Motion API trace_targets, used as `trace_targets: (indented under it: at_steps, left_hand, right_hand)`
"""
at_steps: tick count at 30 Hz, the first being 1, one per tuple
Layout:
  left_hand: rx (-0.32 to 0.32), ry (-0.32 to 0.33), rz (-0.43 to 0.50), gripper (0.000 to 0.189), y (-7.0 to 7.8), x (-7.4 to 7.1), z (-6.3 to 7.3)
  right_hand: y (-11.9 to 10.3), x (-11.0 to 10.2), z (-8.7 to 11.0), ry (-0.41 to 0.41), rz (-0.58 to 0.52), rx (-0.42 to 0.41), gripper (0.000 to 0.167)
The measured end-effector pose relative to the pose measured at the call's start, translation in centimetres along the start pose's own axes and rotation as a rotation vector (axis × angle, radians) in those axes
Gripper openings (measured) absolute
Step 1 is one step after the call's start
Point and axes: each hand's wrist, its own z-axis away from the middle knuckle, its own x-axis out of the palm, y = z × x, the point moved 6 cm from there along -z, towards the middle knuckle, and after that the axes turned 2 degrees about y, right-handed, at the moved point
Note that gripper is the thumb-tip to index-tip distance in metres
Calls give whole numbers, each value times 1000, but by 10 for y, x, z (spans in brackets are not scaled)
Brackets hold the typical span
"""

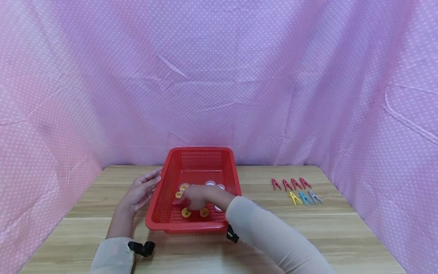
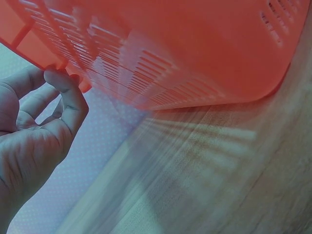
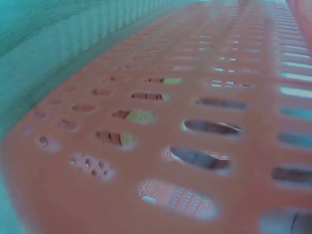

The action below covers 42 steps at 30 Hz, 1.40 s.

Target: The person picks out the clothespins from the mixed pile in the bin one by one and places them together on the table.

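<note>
A red plastic basket with slotted walls stands on the wooden table. At its left side my left hand holds the rim, thumb and forefinger meeting at the edge in the left wrist view. My right hand reaches down inside the basket, fingers bent. A small pinkish-red piece, perhaps a clothespin, lies at its fingertips; whether they pinch it is hidden. Around this hand are several round yellow pieces and white round pieces. In the right wrist view the basket wall blocks the hand.
On the right of the wooden table lie several red clothespins in a row. Below them are a yellow clothespin, a blue one and a greyish one. Pink dotted cloth hangs around the table.
</note>
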Motion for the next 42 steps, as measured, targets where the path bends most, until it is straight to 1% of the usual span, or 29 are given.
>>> trace_targets:
  at_steps: [5, 8, 12, 14, 17, 21, 27, 30, 32, 35, 37, 41, 42]
  left_hand:
    - [12, -7, 37, 57, 0, 1, 0]
    - [15, -3, 40, 55, 1, 1, 1]
    - [8, 0, 38, 54, 0, 1, 0]
    - [8, -2, 41, 55, 0, 1, 0]
    - [7, -2, 34, 55, 0, 1, 0]
    - [3, 4, 18, 56, 0, 0, 0]
    - [4, 4, 9, 56, -1, 0, -1]
    - [2, -1, 16, 57, -1, 0, -1]
    - [-3, 3, 17, 57, -1, 0, -1]
    - [-11, 13, 15, 58, -1, 1, 0]
    - [-15, 21, 9, 58, -1, 1, 0]
    - [-15, 24, 0, 59, -1, 0, 0]
    - [-13, 24, -2, 59, -1, 0, 0]
  right_hand:
    - [5, -1, 0, 4, 47, 70, 52]
    - [8, -2, 0, 13, 90, 112, 50]
    - [12, -4, 0, 34, 160, 153, 39]
    - [13, -5, 1, 38, 179, 163, 33]
    - [18, -7, 3, 33, 184, 180, 29]
    - [25, -11, 10, 3, 193, 184, 24]
    - [39, -15, 22, -37, 178, 180, 12]
    - [45, -15, 25, -32, 159, 179, 9]
    - [48, -15, 27, -22, 153, 162, 9]
    - [54, -13, 28, -8, 160, 130, 11]
    - [58, -12, 29, -11, 136, 145, 16]
    - [67, -10, 34, -18, 53, 205, 24]
    - [68, -10, 34, -19, 44, 207, 25]
